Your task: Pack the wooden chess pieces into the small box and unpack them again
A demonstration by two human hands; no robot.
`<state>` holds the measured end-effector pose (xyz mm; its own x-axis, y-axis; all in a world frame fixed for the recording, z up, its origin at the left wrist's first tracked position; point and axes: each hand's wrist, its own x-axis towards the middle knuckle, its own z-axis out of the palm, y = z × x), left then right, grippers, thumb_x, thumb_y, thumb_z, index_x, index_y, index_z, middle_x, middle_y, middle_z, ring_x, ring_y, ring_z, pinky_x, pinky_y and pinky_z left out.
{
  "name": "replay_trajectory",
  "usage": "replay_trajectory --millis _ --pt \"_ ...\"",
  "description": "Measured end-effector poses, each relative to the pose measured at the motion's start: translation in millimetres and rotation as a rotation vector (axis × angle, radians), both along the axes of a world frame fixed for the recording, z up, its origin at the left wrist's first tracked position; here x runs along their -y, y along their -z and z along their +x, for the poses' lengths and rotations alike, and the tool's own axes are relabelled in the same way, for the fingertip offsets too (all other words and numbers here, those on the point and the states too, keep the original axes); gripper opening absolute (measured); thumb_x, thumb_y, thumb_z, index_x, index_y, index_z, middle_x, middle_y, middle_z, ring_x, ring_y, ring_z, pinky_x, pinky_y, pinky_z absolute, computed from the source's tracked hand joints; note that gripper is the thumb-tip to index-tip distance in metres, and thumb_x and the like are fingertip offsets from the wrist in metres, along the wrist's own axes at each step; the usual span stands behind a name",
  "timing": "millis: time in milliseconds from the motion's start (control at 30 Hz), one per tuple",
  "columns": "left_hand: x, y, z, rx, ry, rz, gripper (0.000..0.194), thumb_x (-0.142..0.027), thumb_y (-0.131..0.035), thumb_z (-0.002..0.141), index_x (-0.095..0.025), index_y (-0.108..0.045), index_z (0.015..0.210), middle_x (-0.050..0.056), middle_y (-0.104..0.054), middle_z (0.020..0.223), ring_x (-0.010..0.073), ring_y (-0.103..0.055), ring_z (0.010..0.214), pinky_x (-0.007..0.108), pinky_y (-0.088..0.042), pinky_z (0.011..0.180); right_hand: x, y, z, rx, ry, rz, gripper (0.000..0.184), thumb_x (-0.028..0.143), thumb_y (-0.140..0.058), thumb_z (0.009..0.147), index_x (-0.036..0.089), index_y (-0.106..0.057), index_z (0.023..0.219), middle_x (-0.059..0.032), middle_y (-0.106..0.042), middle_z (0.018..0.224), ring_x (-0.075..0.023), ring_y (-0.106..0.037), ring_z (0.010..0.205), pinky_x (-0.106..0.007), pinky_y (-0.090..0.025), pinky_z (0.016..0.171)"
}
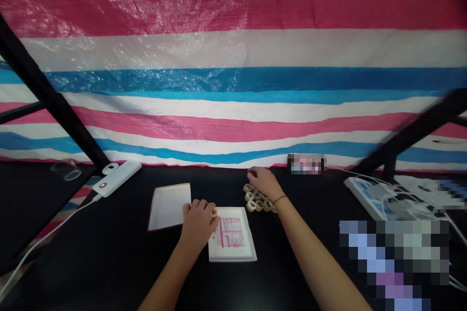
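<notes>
One round piece (214, 212) pinched in left hand (199, 217) at white tray's (233, 253) far left edge; other pieces (259, 205) bunched beyond its far right corner, probably for easy reach, right hand (266, 182) there too, grip hidden, cannot tell.

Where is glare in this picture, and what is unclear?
Head view: bright glints on the striped sheet, upper left; head view: faint glow on the black table, bottom middle; head view: coarse blocks hide part of the lower right; head view: round pieces too small to read.
</notes>
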<state>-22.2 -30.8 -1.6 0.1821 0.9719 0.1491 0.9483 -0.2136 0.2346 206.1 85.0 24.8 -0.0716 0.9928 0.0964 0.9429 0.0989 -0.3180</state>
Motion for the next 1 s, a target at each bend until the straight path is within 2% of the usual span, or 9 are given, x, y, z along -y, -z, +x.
replay_trajectory --millis 100,233,333,500,567,667,767,900,1000 --pt "0 1.8 -1 0.004 0.006 0.015 0.020 -0.025 -0.058 0.084 -0.023 -0.068 0.101 0.003 -0.067 0.094 0.0241 -0.056 0.093 0.041 -0.032 0.082 -7 -4.3 6 0.043 -0.039 -0.058 0.024 0.026 -0.050 0.085 0.018 -0.070 0.096 -0.0082 -0.072 0.096 -0.0197 -0.064 0.088 -0.025 -0.041 0.072" --pt "0 3.9 -1 0.001 0.009 0.020 0.019 -0.026 -0.058 0.084 -0.023 -0.068 0.100 0.003 -0.067 0.093 0.0242 -0.055 0.093 0.041 -0.032 0.081 -17 -0.7 10 0.107 -0.052 -0.149 0.025 0.026 -0.054 0.082 0.013 -0.070 0.097 -0.0118 -0.071 0.099 -0.0221 -0.064 0.093 -0.026 -0.041 0.073" --pt "0 4.2 0 -0.002 0.004 0.011 0.020 -0.026 -0.058 0.084 -0.024 -0.068 0.100 0.003 -0.067 0.093 0.0244 -0.055 0.093 0.041 -0.032 0.081 -26 1.5 10 0.135 -0.052 -0.229 0.025 0.025 -0.062 0.077 0.013 -0.071 0.096 -0.0110 -0.072 0.096 -0.0218 -0.065 0.091 -0.025 -0.042 0.072" --pt "0 2.5 0 0.003 0.004 -0.003 0.019 -0.027 -0.057 0.083 -0.025 -0.068 0.100 0.003 -0.067 0.093 0.0246 -0.054 0.093 0.041 -0.030 0.081 -34 -0.9 7 0.152 -0.045 -0.325 0.013 0.019 -0.069 0.068 0.013 -0.073 0.078 -0.0098 -0.072 0.077 -0.0207 -0.067 0.076 -0.024 -0.043 0.062" --pt "1 1.5 0 0.006 -0.010 -0.002 0.018 -0.026 -0.056 0.084 -0.024 -0.068 0.097 0.004 -0.067 0.092 0.0249 -0.053 0.093 0.041 -0.029 0.080 -36 -3.0 5 0.143 -0.048 -0.326 0.005 0.016 -0.070 0.065 0.013 -0.072 0.069 -0.0090 -0.071 0.069 -0.0199 -0.066 0.071 -0.024 -0.042 0.061" --pt "2 0.1 1 0.001 -0.017 0.008 0.018 -0.025 -0.056 0.083 -0.023 -0.068 0.096 0.005 -0.067 0.091 0.0259 -0.052 0.093 0.041 -0.029 0.079 -35 -9.3 2 0.099 -0.049 -0.245 0.005 0.012 -0.069 0.063 0.013 -0.071 0.068 -0.0093 -0.070 0.072 -0.0201 -0.066 0.074 -0.025 -0.043 0.065" --pt "3 -0.8 2 -0.012 -0.014 0.009 0.017 -0.026 -0.056 0.082 -0.022 -0.068 0.094 0.005 -0.067 0.090 0.0262 -0.052 0.092 0.042 -0.030 0.078 -21 -18.0 -4 0.004 -0.082 -0.116 0.013 0.017 -0.061 0.074 0.014 -0.072 0.081 -0.0083 -0.071 0.081 -0.0193 -0.065 0.083 -0.026 -0.044 0.073" --pt "3 -0.7 2 0.002 -0.010 -0.006 0.015 -0.027 -0.059 0.080 -0.022 -0.068 0.092 0.005 -0.066 0.088 0.0264 -0.052 0.093 0.042 -0.031 0.079 27 -17.3 -24 -0.180 -0.235 -0.022 0.026 0.025 -0.052 0.084 0.018 -0.067 0.104 -0.0036 -0.070 0.091 -0.0143 -0.064 0.079 -0.024 -0.048 0.074" --pt "3 0.6 0 0.035 0.001 -0.007 0.028 -0.031 -0.063 0.078 -0.023 -0.067 0.104 0.005 -0.067 0.097 0.0275 -0.052 0.097 0.044 -0.032 0.082 70 -3.1 -40 -0.464 -0.444 0.024 0.019 0.018 -0.053 0.080 0.018 -0.066 0.095 -0.0042 -0.068 0.092 -0.0148 -0.062 0.076 -0.025 -0.049 0.068"
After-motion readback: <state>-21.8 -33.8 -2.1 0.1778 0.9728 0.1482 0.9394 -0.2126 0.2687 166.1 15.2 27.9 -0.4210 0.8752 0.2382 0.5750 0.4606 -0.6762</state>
